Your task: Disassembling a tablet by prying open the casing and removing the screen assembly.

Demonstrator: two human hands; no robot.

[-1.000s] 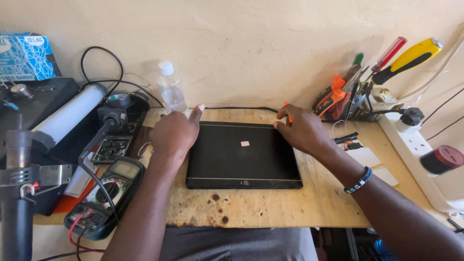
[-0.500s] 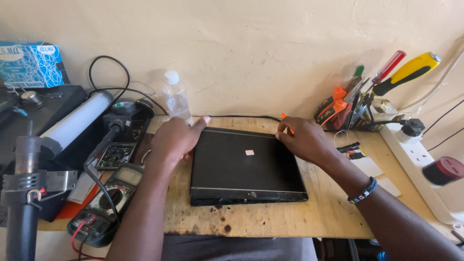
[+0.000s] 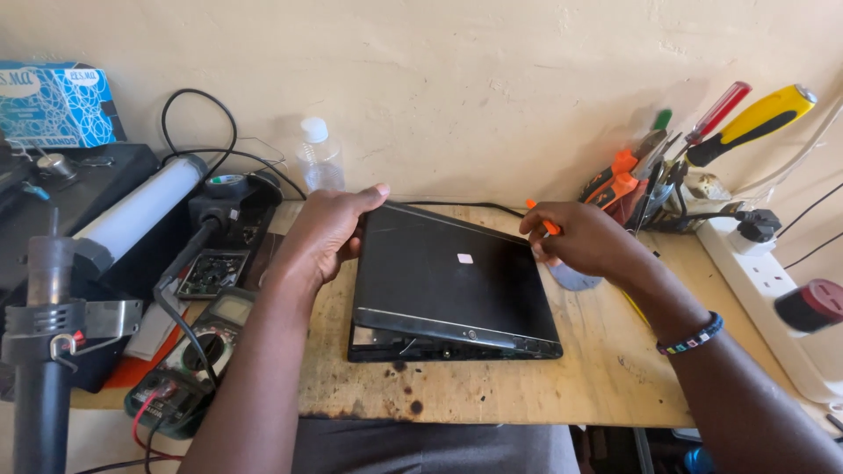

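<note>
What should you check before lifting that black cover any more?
1. Left hand grips the cover's far left corner: ok.
2. Right hand holds the orange tool at the cover's right edge: ok.
3. Cover free all round: not ok; the far edge is raised, the near edge sits on the base.
4. Cables between cover and base: cannot tell.
5. Base flat on the board: ok.
6. Bottle clear of the cover: ok, it stands behind, apart.
</note>
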